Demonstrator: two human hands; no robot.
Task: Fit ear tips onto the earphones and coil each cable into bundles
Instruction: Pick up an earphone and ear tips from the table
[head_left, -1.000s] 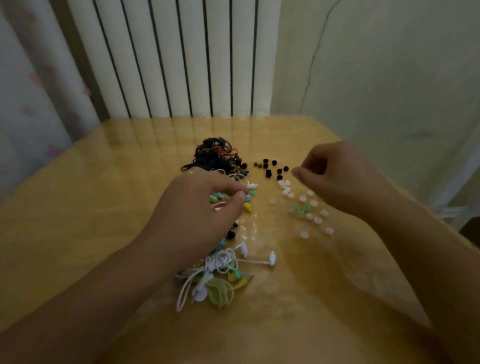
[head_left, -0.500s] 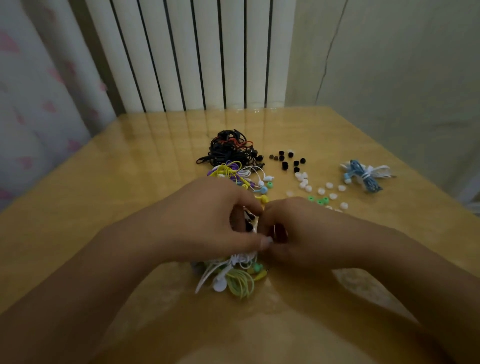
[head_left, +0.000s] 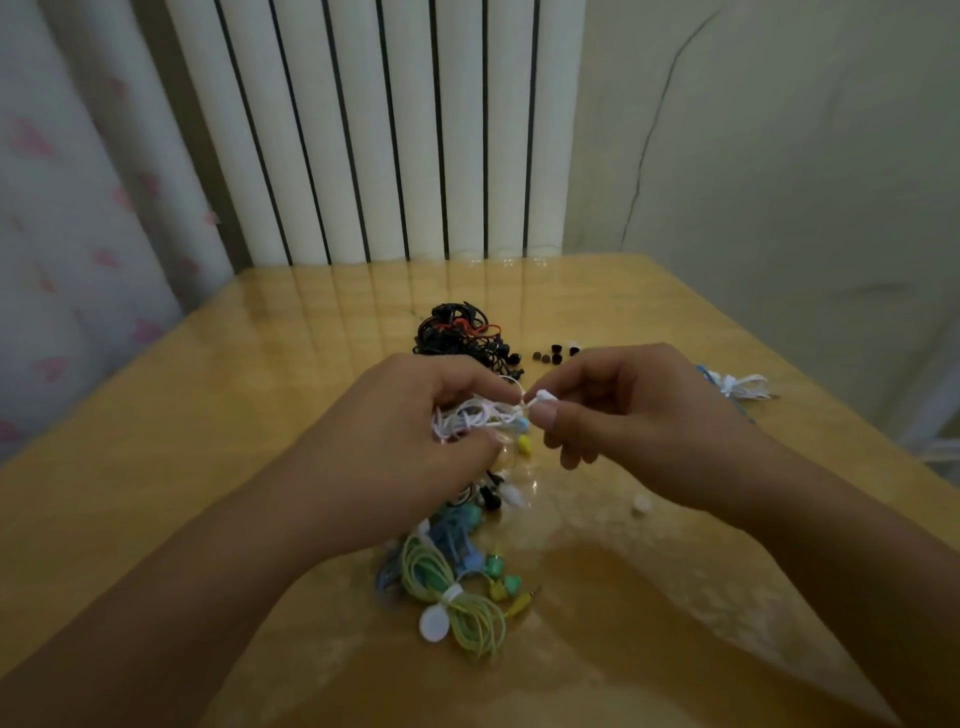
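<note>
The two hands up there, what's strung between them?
In the head view, a thin white earphone cable bridges the gap: the left hand grips its tangled bundle, the right hand pinches the white earbud at its end.

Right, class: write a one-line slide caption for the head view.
Left hand grips white earphone cable; right hand pinches its earbud.

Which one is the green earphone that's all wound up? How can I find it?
Start at the wooden table and look at the near edge, below the person's left hand. The green coiled earphone cable lies at the front of the colourful heap. It alone is a neat yellow-green loop cinched by a white strap with a round white tab.
</note>
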